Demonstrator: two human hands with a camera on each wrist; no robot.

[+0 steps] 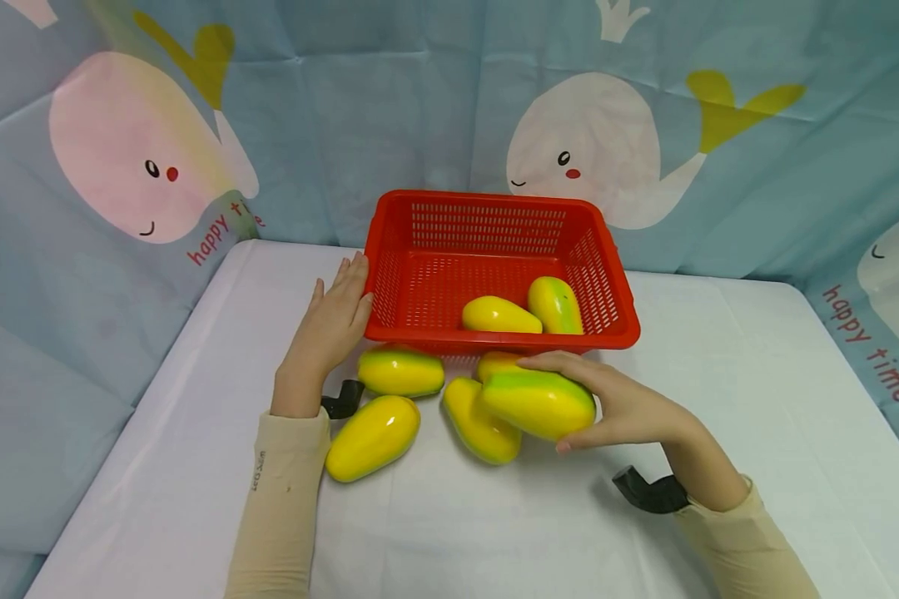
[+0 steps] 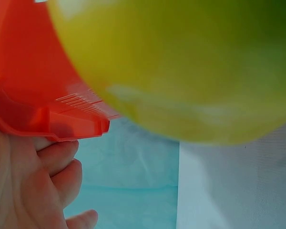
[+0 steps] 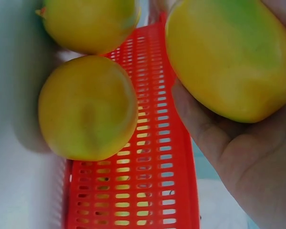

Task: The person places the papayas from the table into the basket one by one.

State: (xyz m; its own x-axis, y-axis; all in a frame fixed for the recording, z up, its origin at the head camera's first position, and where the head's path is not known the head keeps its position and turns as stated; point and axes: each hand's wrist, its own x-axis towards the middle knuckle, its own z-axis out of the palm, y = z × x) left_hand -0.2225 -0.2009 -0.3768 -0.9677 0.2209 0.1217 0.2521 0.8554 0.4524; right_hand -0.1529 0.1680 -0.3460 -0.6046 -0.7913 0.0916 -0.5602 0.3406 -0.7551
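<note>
My right hand (image 1: 629, 403) grips a yellow-green mango (image 1: 539, 405), thumb below and fingers over its far side, in front of the red plastic basket (image 1: 502, 339). The right wrist view shows the held mango (image 3: 233, 57) off the table beside the basket's slotted wall. My left hand (image 1: 333, 312) rests against the basket's left side, fingers extended; in the left wrist view the hand (image 2: 33, 181) touches the underside of the rim. Two mangoes, one lying (image 1: 500, 315) and one more upright (image 1: 556, 305), are inside the basket at its near right.
Several mangoes lie on the white table before the basket: one (image 1: 400, 371) by its near wall, one (image 1: 373, 438) near the left sleeve, one (image 1: 482, 422) beneath the held mango, another (image 1: 497, 363) partly hidden. A blue whale-print curtain (image 1: 374, 125) hangs behind.
</note>
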